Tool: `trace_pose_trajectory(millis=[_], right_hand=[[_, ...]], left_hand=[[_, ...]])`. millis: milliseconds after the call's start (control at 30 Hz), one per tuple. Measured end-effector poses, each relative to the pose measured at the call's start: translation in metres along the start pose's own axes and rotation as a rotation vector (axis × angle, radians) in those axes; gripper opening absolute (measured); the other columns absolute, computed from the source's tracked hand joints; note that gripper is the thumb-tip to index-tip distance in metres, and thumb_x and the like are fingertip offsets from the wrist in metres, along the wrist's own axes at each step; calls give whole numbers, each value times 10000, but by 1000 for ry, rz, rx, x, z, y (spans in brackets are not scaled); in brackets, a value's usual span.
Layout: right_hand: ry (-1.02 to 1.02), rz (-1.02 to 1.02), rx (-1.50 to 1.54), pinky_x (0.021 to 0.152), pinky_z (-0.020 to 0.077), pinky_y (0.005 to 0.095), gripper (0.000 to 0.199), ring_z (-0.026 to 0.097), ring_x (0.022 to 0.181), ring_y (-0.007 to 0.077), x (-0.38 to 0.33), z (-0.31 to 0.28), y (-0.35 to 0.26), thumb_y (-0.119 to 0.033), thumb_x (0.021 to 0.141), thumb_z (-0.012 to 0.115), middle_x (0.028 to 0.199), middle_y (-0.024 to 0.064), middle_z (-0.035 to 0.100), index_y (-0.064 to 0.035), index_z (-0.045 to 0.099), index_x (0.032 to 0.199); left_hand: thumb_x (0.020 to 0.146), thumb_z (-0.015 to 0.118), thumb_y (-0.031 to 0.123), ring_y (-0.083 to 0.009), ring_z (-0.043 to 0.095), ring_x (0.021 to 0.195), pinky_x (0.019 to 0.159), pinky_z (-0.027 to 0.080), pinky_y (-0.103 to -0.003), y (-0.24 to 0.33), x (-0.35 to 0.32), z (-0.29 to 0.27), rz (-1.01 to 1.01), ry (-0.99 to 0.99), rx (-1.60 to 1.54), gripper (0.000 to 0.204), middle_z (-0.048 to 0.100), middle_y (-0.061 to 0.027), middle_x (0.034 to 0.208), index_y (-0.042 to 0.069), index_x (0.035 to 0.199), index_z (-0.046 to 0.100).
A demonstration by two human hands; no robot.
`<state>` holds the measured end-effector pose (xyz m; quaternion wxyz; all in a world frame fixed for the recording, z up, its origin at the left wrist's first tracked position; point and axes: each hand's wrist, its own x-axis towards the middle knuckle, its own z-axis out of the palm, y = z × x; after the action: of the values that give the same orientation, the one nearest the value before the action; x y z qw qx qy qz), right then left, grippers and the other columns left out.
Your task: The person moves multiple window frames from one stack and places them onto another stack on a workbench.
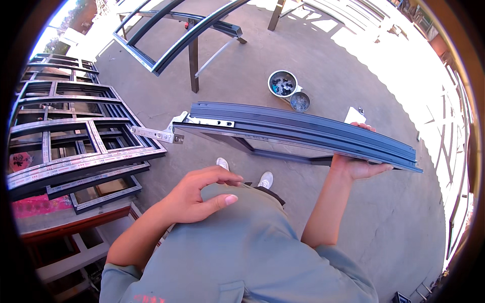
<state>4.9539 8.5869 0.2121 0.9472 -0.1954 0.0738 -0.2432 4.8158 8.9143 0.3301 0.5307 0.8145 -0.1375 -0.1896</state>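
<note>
A dark grey window sash frame (303,129) is held up edge-on in front of me. My right hand (356,166) wraps under and around it near its right end, with some fingers showing on the far side. At the frame's left end a silver metal hinge arm (156,134) sticks out toward the left, joined to a plate (217,122) lying along the profile. My left hand (204,194) hovers before my belly, fingers apart and loosely bent, with nothing in it. It is below the frame and does not touch it.
Several dark window frames (76,156) lie stacked at the left on a support. Another frame (177,30) rests on a stand with a brown post (193,60) at the top. Two round containers (282,83) of small parts stand beyond the sash. Metal bars (449,146) are at the far right.
</note>
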Motion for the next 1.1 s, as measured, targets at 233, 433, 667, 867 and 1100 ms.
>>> trace_pose_trajectory(millis=[233,433,667,867,1100], right_hand=[[153,-79,-113,870,603,456,937,724,950,278,-6,21,-1,-930,825,346,1001,119,728,-106,684,1116],[134,-114,-208,870,611,467,941,723,995,304,-24,30,8,-909,850,311,1050,158,727,-96,652,1179],[-113,30,11,1061,498,522,928,658,1165,352,-82,73,62,-838,936,282,1239,187,678,-61,626,1310],[-405,168,-95,1168,356,566,800,450,1418,352,-128,101,123,-774,948,429,1526,188,470,-193,458,1496],[-633,308,-314,1212,272,497,883,365,1474,284,-164,137,190,-667,932,610,1567,154,424,-105,342,1557]], left_hand=[[967,731,324,-221,600,1217,1049,482,-380,-47,83,52,-183,-253,-328,803,569,-151,1391,100,1603,295],[908,764,487,-223,571,1260,1051,477,-391,-28,111,69,-244,-284,-539,1006,424,-177,1515,120,1634,172],[893,725,601,-240,483,1352,1109,427,-418,-58,97,42,-171,-176,-1037,895,408,-118,1528,155,1564,335],[858,751,601,-214,466,1366,1181,334,-434,-79,79,-8,-4,104,-1284,703,566,11,1407,176,1379,543],[911,692,587,-204,461,1390,1215,297,-412,-98,38,-90,238,238,-1447,701,586,-39,1420,116,1406,534]])
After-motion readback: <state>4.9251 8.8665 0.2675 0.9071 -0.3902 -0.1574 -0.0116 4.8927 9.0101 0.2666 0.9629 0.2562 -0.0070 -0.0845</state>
